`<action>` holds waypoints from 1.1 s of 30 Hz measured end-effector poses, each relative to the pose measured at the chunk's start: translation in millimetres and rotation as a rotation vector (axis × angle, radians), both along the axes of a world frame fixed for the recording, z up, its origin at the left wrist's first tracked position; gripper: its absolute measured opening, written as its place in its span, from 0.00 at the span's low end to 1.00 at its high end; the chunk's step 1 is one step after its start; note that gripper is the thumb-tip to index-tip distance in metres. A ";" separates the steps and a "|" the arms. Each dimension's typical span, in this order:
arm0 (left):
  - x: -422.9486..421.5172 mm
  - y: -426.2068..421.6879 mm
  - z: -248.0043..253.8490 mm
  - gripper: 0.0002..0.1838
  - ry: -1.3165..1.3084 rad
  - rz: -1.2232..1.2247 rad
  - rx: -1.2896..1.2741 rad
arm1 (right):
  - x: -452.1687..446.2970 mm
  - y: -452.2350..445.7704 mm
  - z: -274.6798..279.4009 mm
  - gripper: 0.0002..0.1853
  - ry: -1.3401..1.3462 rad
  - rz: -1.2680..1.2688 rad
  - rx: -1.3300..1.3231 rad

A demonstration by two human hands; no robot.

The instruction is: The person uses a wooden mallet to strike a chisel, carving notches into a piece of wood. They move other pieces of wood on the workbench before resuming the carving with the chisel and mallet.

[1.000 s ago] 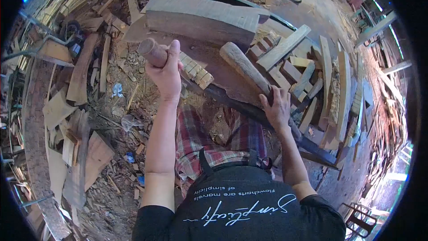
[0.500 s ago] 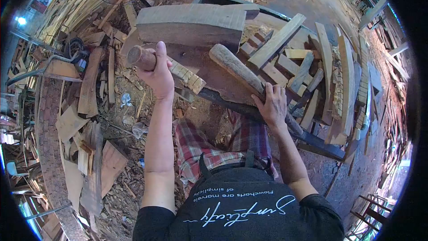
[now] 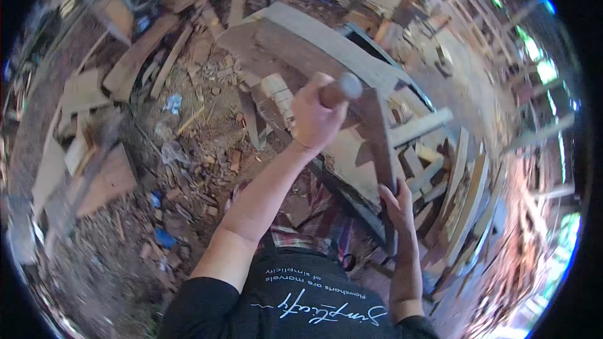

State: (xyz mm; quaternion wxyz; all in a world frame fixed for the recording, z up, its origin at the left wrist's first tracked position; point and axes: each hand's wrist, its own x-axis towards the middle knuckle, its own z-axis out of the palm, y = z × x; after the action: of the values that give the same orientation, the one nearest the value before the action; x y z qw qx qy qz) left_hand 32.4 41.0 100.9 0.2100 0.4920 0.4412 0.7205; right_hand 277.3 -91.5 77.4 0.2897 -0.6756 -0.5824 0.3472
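Note:
My left hand [image 3: 317,116] is wrapped round a short wooden stick, and its round, pale end [image 3: 345,88] points up toward me. A light block with notches or line marks [image 3: 276,94] lies just beyond that hand, over the workpieces. My right hand [image 3: 399,206] curls over a long dark wooden bar [image 3: 382,144], thumb on its near side; some fingers are hidden. The bar runs from the thick beam down toward my body. A thick, slightly curved beam [image 3: 301,41] lies across the front, past both hands.
Several offcuts [image 3: 427,163] and long curved boards [image 3: 468,207] are stacked to the right. Wood chips and scraps [image 3: 207,176] litter the floor at left, with a blue scrap [image 3: 164,238]. A wheelbarrow [image 3: 113,16] stands at the back left.
The view has turned, so the surroundings appear rotated. My left hand has swung right with the stick, close to the bar. My right hand stays low on the right side.

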 end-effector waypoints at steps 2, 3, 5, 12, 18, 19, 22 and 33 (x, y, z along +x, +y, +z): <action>4.1 -2.3 -0.7 0.10 0.169 0.059 0.055 | 2.5 0.2 31.0 0.17 0.211 -0.030 0.002; 6.2 -3.2 0.2 0.10 0.147 0.088 0.051 | 6.5 0.9 47.1 0.17 0.298 -0.051 0.053; 9.0 -5.4 4.3 0.11 0.265 0.092 0.048 | 7.9 1.9 85.2 0.16 0.342 -0.084 0.203; 8.9 -0.6 8.9 0.12 0.252 0.187 0.067 | -3.0 -4.0 137.6 0.18 -0.005 0.039 0.232; 12.2 1.7 4.1 0.12 0.204 0.133 0.029 | -15.6 -13.4 151.1 0.14 0.069 -0.036 0.157; 13.3 1.7 5.8 0.12 0.215 0.138 0.022 | -27.5 -17.0 160.6 0.14 0.200 -0.064 0.269; 16.7 6.7 5.8 0.12 0.232 0.148 0.024 | -19.0 -9.4 160.2 0.16 0.499 -0.156 0.515; 16.9 6.7 -9.1 0.15 0.392 -0.025 0.025 | -14.3 -12.4 125.0 0.13 0.281 -0.142 0.079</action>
State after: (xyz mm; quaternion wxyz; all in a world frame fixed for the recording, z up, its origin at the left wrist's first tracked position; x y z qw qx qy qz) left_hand 49.3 47.7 91.8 0.1229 0.6310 0.4584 0.6137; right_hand 263.1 -103.9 202.5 0.4185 -0.6480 -0.5001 0.3935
